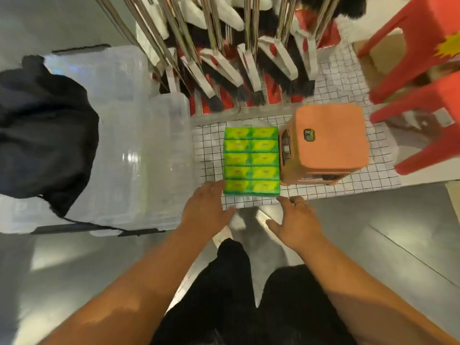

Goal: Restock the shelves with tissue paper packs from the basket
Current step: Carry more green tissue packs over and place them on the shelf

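No legible text anywhere. Red-orange logo patches on the 10 faces of the green and yellow tissue pack (251, 161), too blurred to read. Small label on the orange stool (309, 134), unreadable. Yellow starburst sticker on the red plastic stool (447, 47), its wording indistinct. White and red labels on the broom heads (281, 57), no letters discernible.

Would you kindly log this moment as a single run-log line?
tissue pack: lying on gridded shelf, beside orange stool | left hand: open, fingertips at pack corner | right hand: open, empty
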The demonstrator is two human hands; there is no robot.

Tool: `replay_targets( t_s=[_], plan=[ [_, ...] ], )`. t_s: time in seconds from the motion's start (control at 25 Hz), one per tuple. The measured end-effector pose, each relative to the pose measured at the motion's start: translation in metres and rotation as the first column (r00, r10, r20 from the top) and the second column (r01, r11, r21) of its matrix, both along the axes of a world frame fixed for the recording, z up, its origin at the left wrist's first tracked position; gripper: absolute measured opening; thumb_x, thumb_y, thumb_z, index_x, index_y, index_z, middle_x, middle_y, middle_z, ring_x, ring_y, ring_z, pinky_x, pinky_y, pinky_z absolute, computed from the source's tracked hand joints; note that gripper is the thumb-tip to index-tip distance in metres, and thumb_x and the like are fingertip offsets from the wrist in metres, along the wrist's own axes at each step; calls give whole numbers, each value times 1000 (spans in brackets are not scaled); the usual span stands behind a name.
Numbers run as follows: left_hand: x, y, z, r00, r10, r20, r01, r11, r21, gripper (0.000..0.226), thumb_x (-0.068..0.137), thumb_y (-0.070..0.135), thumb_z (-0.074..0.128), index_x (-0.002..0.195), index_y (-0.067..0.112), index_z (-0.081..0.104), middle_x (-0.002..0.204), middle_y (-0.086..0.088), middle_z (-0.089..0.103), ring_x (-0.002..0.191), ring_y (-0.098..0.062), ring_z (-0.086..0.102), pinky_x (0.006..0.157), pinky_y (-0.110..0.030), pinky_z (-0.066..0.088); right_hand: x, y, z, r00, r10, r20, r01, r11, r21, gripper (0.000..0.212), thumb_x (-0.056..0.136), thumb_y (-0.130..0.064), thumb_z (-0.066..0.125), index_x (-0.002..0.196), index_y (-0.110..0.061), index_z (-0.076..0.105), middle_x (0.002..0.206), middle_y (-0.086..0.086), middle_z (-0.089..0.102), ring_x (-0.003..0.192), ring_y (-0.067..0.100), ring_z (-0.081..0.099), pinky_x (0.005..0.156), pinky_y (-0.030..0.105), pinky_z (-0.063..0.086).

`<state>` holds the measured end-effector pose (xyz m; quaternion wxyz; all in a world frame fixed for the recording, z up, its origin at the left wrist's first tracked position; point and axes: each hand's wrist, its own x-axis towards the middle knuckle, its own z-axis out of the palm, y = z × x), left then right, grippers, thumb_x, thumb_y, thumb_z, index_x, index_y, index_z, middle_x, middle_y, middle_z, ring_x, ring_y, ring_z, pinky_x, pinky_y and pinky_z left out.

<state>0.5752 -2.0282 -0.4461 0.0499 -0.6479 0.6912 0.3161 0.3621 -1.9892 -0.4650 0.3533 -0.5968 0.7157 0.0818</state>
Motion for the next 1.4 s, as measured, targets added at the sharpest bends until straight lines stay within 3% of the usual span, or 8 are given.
replay_targets(
  t_s=[0.44, 0.76, 0.88, 1.0, 1.08, 1.2, 1.32, 1.4],
  plan=[
    [-10, -111, -296, 983, 164, 78, -177, 956, 232, 74, 81, 40, 69, 145, 27, 34, 143, -7, 39, 128, -27, 42, 99, -46, 46, -5, -127, -287, 989, -99, -110, 120, 971, 208, 87, 82, -44, 68, 150, -29, 16, 151, 20, 14, 129, 42, 35, 99, 47, 40],
    [-31, -118, -425, 853, 510, 108, -515, 790, 333, 88, 69, 57, 69, 143, 30, 30, 145, -12, 34, 130, -35, 39, 102, -44, 43, -24, -148, -410, 963, -265, 37, 246, 931, 269, 97, 72, -33, 76, 146, -38, 14, 144, 22, 25, 117, 43, 47, 94, 42, 44],
    [-20, -117, -444, 766, 641, 43, -614, 710, 346, 94, 54, 65, 72, 135, 34, 37, 134, -7, 51, 120, -32, 52, 98, -50, 47, -2, -136, -402, 996, -93, 8, 86, 952, 294, 105, 72, -38, 72, 150, -35, 2, 141, 23, 23, 114, 43, 49, 93, 43, 46],
    [-5, -121, -445, 800, 557, 224, -600, 757, 258, 107, 64, 65, 74, 149, 25, 22, 156, -11, 20, 142, -31, 22, 117, -42, 22, 12, -129, -392, 984, 143, 105, -173, 904, 390, 94, 80, -45, 64, 151, -32, 4, 136, 16, 37, 114, 35, 52, 93, 38, 45],
    [1, -121, -443, 759, 622, 193, -651, 728, 216, 105, 68, 55, 77, 150, 23, 20, 157, -11, 9, 142, -33, 22, 116, -40, 23, 12, -155, -398, 956, 290, 51, -291, 904, 313, 73, 86, -44, 57, 148, -29, 21, 125, 13, 55, 111, 34, 55, 87, 37, 47],
    [-8, -123, -448, 517, 854, 60, -835, 487, 256, 106, 70, 35, 83, 149, 22, 14, 155, -7, 6, 136, -29, 32, 113, -38, 29, 11, -222, -409, 922, 369, -113, -365, 929, 58, 64, 87, -48, 57, 142, -23, 35, 131, 14, 50, 121, 35, 46, 93, 41, 43],
    [-23, -115, -461, 129, 992, -2, -960, 125, 252, 111, 67, 29, 87, 149, 19, 12, 142, -5, 35, 124, -25, 46, 104, -43, 40, 11, -302, -426, 920, 327, -214, -357, 926, -121, 99, 69, -63, 70, 148, -23, 26, 142, 18, 33, 126, 38, 34, 102, 46, 33],
    [-29, -103, -476, -208, 967, -148, -894, -126, 429, 109, 62, 34, 90, 147, 19, 23, 129, 1, 53, 111, -19, 57, 92, -45, 49, 10, -343, -435, 923, 332, -195, -345, 938, -39, 129, 52, -71, 75, 152, -28, 6, 151, 20, 19, 135, 41, 24, 109, 54, 25]
  ],
)
